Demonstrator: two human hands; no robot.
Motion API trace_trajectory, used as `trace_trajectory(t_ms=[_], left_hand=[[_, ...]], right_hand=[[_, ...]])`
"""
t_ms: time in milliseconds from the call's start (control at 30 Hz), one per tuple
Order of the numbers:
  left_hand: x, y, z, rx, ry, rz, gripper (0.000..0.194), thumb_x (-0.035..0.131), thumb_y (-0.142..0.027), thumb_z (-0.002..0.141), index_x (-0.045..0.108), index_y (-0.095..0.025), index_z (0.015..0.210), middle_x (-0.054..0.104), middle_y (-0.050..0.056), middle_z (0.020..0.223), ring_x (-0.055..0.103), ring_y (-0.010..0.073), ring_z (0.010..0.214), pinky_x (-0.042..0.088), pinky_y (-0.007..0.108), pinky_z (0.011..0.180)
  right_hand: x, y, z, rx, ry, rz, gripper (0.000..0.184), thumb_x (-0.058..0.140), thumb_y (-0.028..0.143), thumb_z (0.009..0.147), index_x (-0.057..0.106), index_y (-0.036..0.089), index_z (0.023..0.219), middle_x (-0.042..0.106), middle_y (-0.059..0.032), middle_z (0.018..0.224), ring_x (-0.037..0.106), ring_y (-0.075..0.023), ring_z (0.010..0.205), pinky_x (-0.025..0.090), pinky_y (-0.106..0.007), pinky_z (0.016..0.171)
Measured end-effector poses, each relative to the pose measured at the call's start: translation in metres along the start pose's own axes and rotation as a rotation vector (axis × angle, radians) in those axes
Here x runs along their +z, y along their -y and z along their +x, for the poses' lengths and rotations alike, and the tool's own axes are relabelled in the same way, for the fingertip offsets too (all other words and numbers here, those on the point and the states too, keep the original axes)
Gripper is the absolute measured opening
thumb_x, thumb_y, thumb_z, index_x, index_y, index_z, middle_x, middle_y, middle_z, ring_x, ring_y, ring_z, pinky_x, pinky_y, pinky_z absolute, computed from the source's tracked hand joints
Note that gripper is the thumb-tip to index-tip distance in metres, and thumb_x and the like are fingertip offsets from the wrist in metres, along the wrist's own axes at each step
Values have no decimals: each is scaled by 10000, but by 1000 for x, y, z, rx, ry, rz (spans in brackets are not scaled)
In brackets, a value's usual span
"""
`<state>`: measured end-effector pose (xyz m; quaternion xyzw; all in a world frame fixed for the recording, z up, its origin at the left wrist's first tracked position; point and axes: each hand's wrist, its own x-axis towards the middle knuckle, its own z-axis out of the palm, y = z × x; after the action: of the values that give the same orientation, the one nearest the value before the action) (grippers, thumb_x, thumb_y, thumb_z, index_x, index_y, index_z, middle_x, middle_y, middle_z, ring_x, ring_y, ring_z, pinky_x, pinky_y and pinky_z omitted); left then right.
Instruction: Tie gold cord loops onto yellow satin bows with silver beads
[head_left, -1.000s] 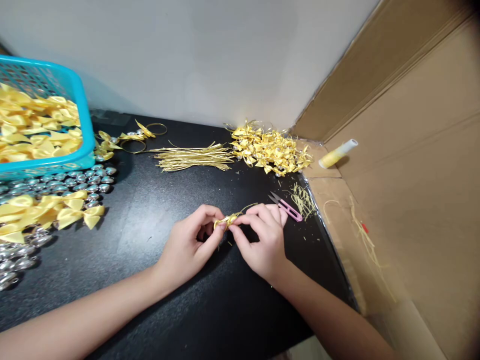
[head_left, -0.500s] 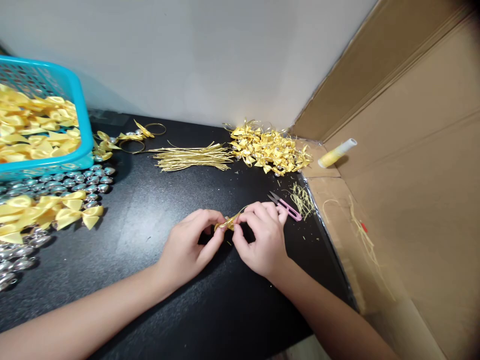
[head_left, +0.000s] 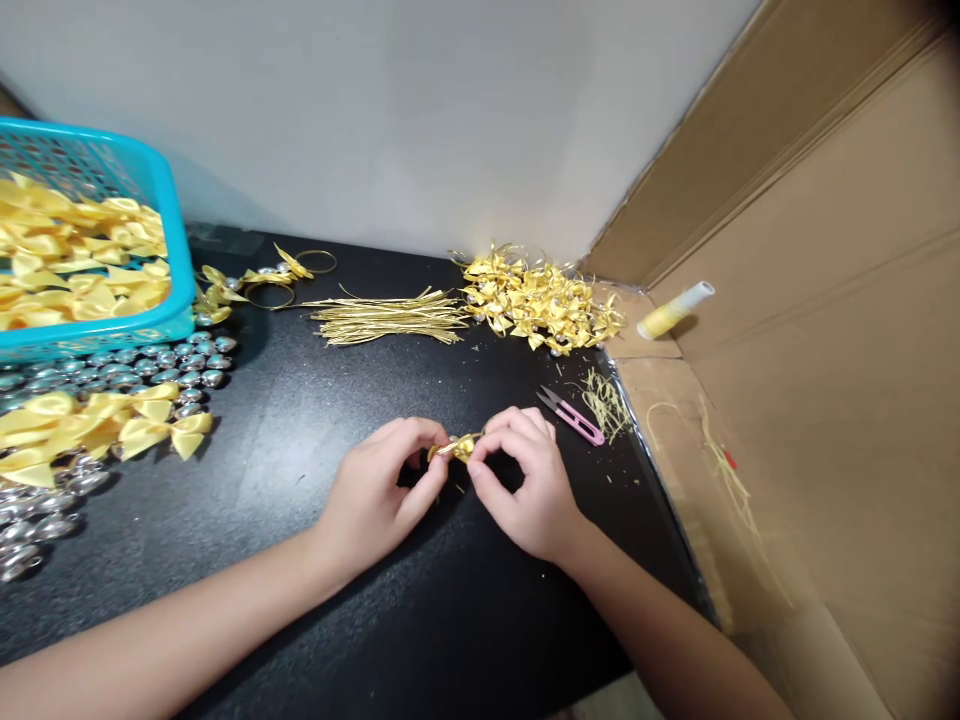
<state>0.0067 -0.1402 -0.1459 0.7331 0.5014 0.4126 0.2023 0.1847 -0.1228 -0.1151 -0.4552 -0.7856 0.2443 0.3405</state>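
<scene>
Between my two hands is a small yellow ribbon bow [head_left: 463,447] with gold cord on it, partly hidden by the fingers. My left hand [head_left: 385,480] pinches its left side between thumb and forefinger. From the right, my right hand [head_left: 529,483] is closed in a pinch at the bow's other edge, where a bit of gold cord shows by the fingertips. Just beyond the right hand lie pink thread snips [head_left: 576,416]. A bundle of gold cords [head_left: 390,318] rests behind the hands.
At left stands a turquoise basket [head_left: 176,250] of yellow bows, with silver beads [head_left: 202,375] and loose bows [head_left: 97,425] before it. Finished-looking bows [head_left: 536,300] are heaped by the wall. Cord scraps [head_left: 606,403] and a thread spool [head_left: 675,310] sit near the cardboard side.
My right hand's fingers have shifted along the bow, and the cord end that stuck up above them shows less. The left hand keeps its pinch. The view has moved slightly.
</scene>
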Motion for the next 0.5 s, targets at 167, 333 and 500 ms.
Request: trace_trajectory(t_ms=[167,333,500], left_hand=[[-1,1,0,23,8,-4,60,555,-147,888,541,-202,907,634,-20,773,586,111,633,462,224,611],[-1,1,-1,57,-9,-7,52,561,-154,898,550,-202,916,635,-20,767,590,111,632,467,222,610],[-2,2,-1,120,20,-29,63,555,-150,899,583,-194,935,628,-26,718,581,110,604,461,218,587]], right_hand=[[-3,-9,0,15,-174,304,102,550,145,828,633,203,833,609,-20,824,571,-172,814,449,-334,759],[4,-12,2,81,-101,286,96,598,127,827,656,197,795,658,-23,778,611,-164,748,489,-311,716],[7,-10,2,139,-65,383,55,651,154,811,664,197,779,696,-18,762,642,-153,720,520,-293,712]])
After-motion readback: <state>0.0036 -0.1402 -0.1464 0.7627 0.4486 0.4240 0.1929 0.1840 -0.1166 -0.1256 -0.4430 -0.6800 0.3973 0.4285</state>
